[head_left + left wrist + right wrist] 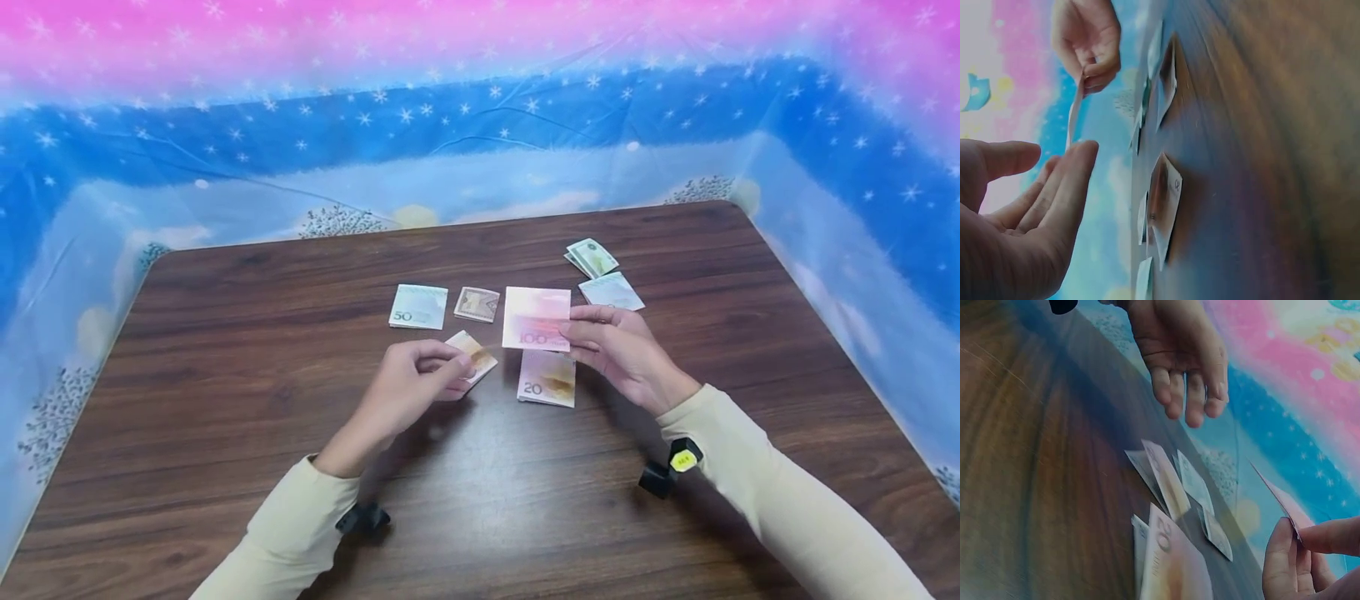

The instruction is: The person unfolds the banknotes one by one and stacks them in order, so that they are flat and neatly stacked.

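Between thumb and fingers my right hand [630, 358] pinches a pink 100 note [534, 315], raised off the table; the right wrist view shows this note [1285, 501] edge-on. My left hand [405, 385] hovers with relaxed fingers and holds nothing, as the left hand [1032, 219] in its own wrist view shows. Behind its fingertips in the head view lies a folded yellow-brown note [482, 362], also in the left wrist view [1163, 197]. Just below the 100 note, a folded 20 note [546, 382] lies on the table.
On the brown table [262, 400], a folded 50 note [420, 306] and a small brownish note [477, 304] lie further back. At the back right are folded green notes [594, 257] and a pale green one [617, 291]. A patterned cloth [450, 117] surrounds the table's back and sides.
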A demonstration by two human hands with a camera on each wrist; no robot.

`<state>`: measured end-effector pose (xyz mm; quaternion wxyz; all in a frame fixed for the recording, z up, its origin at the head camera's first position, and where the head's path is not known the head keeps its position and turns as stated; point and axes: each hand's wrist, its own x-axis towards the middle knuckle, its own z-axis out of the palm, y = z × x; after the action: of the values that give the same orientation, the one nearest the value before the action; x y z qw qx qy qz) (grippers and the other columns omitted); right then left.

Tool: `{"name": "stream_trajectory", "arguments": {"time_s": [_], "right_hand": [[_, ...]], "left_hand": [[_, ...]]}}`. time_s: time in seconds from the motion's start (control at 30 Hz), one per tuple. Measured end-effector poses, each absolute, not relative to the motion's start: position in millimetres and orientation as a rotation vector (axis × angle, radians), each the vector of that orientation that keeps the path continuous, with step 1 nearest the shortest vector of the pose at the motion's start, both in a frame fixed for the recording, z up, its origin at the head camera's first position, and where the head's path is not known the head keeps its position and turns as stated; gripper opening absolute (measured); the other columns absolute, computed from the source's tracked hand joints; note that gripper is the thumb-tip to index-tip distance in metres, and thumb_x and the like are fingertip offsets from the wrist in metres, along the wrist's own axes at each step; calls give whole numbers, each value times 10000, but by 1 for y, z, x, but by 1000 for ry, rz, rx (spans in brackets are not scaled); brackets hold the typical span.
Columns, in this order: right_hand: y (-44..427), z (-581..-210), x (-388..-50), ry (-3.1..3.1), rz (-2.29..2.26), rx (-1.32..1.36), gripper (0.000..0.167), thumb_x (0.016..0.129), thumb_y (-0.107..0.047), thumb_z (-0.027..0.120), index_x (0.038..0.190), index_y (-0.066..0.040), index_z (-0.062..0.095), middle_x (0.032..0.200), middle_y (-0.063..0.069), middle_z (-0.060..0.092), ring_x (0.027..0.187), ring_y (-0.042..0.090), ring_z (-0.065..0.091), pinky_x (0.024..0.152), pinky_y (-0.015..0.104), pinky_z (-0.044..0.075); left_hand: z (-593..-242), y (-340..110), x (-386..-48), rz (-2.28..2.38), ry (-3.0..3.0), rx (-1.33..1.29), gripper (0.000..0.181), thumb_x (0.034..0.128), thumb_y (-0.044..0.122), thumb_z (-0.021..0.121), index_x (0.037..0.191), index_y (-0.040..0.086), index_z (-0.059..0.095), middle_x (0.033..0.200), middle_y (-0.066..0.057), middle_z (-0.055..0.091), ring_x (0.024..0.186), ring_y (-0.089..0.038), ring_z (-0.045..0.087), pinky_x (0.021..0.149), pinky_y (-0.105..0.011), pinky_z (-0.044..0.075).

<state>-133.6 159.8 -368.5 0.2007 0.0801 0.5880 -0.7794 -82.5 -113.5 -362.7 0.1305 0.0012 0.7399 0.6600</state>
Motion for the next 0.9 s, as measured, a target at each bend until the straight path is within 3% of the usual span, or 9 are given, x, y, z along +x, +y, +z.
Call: {"name": "stream_trajectory", "arguments": {"time_s": [0.13, 0.33, 0.57, 0.77, 0.9], "right_hand": [[155, -370, -120, 1640, -2149, 180, 266, 938, 84, 622, 1187, 41, 538, 966, 65, 666, 847, 141, 674, 787, 271, 609], [146, -373, -104, 1644, -2092, 117, 200, 899, 84, 655, 1078, 13, 605, 886, 62, 700, 803, 132, 674, 760, 278, 617], [133, -379, -92, 1627, -2045, 79, 182, 878, 99, 668, 1024, -5, 635, 910, 64, 708, 798, 129, 676, 747, 265, 610], [129, -383, -88, 1651, -2014, 79, 200, 872, 110, 671, 1039, 23, 603, 918, 85, 697, 832, 166, 692, 784, 334, 623], [125, -385, -85, 1815, -1965, 31, 232, 830, 111, 716, 1006, 24, 593, 850, 71, 683, 782, 165, 678, 734, 336, 630]], "left_hand": [[-365, -120, -68, 2010, 2024, -63, 300, 971, 13, 643, 1224, -144, 607, 1136, -330, 663, 982, -333, 714, 908, -427, 587], [-370, -118, -53, 2107, 1828, -142, 401, 994, 32, 625, 1356, -117, 537, 1242, -306, 644, 1076, -352, 691, 957, -422, 559], [-378, -111, -49, 2183, 1713, -281, 434, 987, 26, 632, 1359, -157, 506, 1211, -279, 661, 896, -199, 721, 871, -350, 600], [-379, -108, -47, 2154, 1760, -342, 365, 962, -6, 646, 1290, -148, 571, 1113, -233, 707, 830, -158, 716, 821, -318, 614], [-377, -107, -46, 2131, 1817, -331, 325, 953, -21, 646, 1247, -150, 600, 1066, -216, 721, 807, -138, 712, 800, -307, 617]]}}
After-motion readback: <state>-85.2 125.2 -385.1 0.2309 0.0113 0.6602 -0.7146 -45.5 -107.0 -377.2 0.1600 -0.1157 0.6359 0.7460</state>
